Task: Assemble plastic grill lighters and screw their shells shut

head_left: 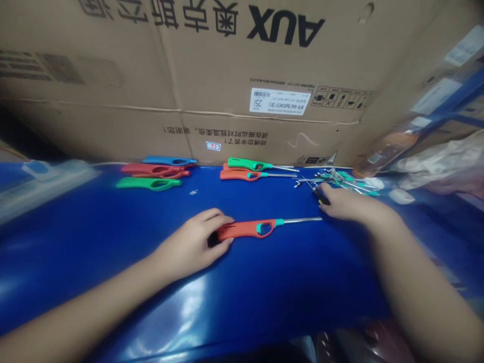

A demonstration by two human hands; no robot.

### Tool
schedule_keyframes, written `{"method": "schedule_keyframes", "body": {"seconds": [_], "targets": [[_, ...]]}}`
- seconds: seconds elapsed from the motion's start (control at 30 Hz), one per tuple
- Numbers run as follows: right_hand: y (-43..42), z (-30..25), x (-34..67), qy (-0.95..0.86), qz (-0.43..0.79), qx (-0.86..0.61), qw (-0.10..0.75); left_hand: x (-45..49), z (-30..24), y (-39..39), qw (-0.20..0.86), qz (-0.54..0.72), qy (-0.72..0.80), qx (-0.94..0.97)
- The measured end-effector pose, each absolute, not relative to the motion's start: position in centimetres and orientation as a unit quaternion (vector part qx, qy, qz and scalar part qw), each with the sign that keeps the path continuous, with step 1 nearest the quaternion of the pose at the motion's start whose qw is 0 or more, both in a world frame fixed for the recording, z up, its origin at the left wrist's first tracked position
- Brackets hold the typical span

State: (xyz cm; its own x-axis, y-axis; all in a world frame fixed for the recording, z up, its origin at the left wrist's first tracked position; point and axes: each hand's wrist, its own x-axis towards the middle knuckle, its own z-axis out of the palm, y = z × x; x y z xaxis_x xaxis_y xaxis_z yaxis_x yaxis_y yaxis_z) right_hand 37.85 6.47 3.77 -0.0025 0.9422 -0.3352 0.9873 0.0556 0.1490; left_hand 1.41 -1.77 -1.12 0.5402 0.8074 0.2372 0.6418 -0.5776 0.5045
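My left hand point(207, 237) is closed around the back end of a red-orange utility lighter point(245, 229) with a teal trigger and collar. The lighter lies across the blue tabletop, its metal tube pointing right. My right hand point(342, 201) grips a small tool point(321, 195) with a dark handle, a yellow mark and a thin tip; its exact kind is unclear. Just beyond that hand is a pile of metal tubes with teal parts and white wires point(348, 181). Behind the held lighter, a green lighter point(242, 163) rests against a red-orange lighter point(236, 175), both with tubes fitted.
Blue, red and green lighter bodies point(151, 184) without tubes lie at the back left. A large cardboard box wall point(212, 91) borders the table point(264, 292). An orange-brown bottle point(385, 151) and white plastic bags point(446, 161) are at right. A clear plastic item point(49, 186) lies left.
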Motion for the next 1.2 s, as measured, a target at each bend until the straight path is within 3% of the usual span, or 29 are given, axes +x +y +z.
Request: {"method": "schedule_keyframes", "body": {"seconds": [0.13,0.33,0.47,0.57,0.7,0.87,1.1,1.2], "targets": [[6.1,4.9,37.5,0.715,-0.008,0.689,0.117,1.5,-1.2,-1.8,0.185,0.236,0.423,0.855],[6.0,5.8,37.0,0.662,0.100,0.676,-0.308,1.5,-1.2,-1.8,0.187,0.236,0.417,0.858],[6.4,4.4,35.4,0.665,-0.007,0.588,-0.461,1.7,-1.2,-1.9,0.185,0.236,0.414,0.859],[5.9,3.2,32.8,0.671,-0.214,0.508,-0.495,1.9,-1.2,-2.2,0.201,0.228,0.414,0.858],[4.7,2.3,29.1,0.716,-0.331,0.391,-0.474,2.0,-1.4,-2.5,0.220,0.218,0.404,0.861],[4.9,2.0,25.5,0.755,-0.378,0.321,-0.429,1.6,-1.5,-2.2,0.207,0.222,0.397,0.866],[6.9,0.8,19.9,0.746,-0.416,0.289,-0.432,1.1,-1.1,-2.0,0.039,0.188,0.474,0.859],[7.3,0.2,18.4,0.730,-0.448,0.279,-0.434,1.0,-1.5,-2.2,0.016,0.163,0.531,0.831]]}}
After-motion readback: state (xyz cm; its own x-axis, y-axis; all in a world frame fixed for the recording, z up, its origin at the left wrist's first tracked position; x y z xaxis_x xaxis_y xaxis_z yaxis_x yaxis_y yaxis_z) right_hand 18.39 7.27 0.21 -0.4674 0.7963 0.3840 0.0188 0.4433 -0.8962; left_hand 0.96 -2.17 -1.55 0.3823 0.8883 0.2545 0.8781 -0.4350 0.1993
